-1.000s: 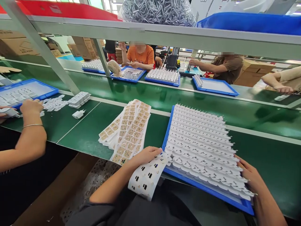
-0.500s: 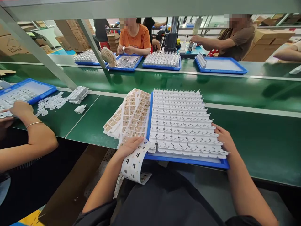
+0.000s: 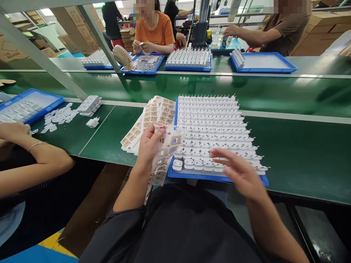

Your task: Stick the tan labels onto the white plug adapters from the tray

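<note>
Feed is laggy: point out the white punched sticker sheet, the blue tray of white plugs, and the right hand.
white punched sticker sheet (image 3: 170,140), head view, upper part.
blue tray of white plugs (image 3: 197,176), head view, near rim.
right hand (image 3: 241,175), head view, back.

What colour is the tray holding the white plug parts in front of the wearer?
Blue: the tray rim shows along its left and near edges, clearest in the head view.

Bright, even overhead light, glare on the far belt, edges stretched, right hand motion-blurred.

Tray of plugs centre — sticker sheets left, perhaps overlapping its edge.
</note>
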`<state>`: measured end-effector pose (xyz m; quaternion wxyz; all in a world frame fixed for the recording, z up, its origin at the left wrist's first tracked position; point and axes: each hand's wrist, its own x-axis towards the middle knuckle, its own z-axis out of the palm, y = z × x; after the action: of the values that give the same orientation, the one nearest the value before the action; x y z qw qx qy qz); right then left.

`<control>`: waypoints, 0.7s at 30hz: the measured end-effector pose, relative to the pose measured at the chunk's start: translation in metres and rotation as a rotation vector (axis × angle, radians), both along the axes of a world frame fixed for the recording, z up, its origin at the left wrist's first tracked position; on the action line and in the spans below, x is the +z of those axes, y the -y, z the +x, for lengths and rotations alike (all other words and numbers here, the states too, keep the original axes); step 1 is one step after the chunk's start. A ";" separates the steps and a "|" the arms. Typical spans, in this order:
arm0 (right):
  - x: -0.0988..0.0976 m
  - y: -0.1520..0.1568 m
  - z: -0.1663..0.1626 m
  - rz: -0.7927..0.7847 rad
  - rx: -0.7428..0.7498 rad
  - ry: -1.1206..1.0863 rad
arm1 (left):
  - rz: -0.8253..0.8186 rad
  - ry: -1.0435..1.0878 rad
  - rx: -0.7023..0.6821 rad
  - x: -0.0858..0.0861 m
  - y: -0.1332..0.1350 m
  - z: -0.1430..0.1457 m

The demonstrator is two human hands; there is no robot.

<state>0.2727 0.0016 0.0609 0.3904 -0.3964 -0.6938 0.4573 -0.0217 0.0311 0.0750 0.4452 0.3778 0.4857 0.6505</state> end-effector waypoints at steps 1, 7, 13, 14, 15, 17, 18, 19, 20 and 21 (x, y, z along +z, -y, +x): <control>0.000 0.006 -0.016 -0.015 0.112 -0.023 | 0.019 0.021 -0.034 0.006 -0.003 0.009; -0.018 0.008 -0.064 -0.010 0.262 -0.155 | 0.184 0.088 -0.154 0.045 0.002 0.030; -0.016 0.009 -0.085 0.070 0.272 -0.034 | 0.387 0.091 -0.150 0.073 -0.001 0.021; -0.012 0.008 -0.090 0.087 0.285 -0.027 | 0.400 0.084 -0.153 0.077 -0.006 0.019; -0.007 0.008 -0.094 0.112 0.295 -0.037 | 0.411 0.075 -0.158 0.081 -0.011 0.016; 0.005 0.006 -0.100 0.154 0.320 -0.071 | 0.466 0.075 -0.162 0.091 -0.023 0.010; 0.013 0.004 -0.100 0.153 0.333 -0.089 | 0.523 0.085 -0.161 0.097 -0.028 0.005; 0.021 0.001 -0.098 0.136 0.339 -0.110 | 0.601 0.097 -0.161 0.103 -0.033 0.000; 0.031 -0.002 -0.093 0.106 0.332 -0.130 | 0.687 0.099 -0.161 0.109 -0.038 -0.005; 0.041 -0.005 -0.086 0.080 0.311 -0.145 | 0.761 0.086 -0.156 0.115 -0.041 -0.011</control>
<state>0.1867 0.0063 0.1018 0.3795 -0.2346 -0.7343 0.5117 -0.0329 0.0723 0.1903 0.3415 0.5240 0.1606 0.7636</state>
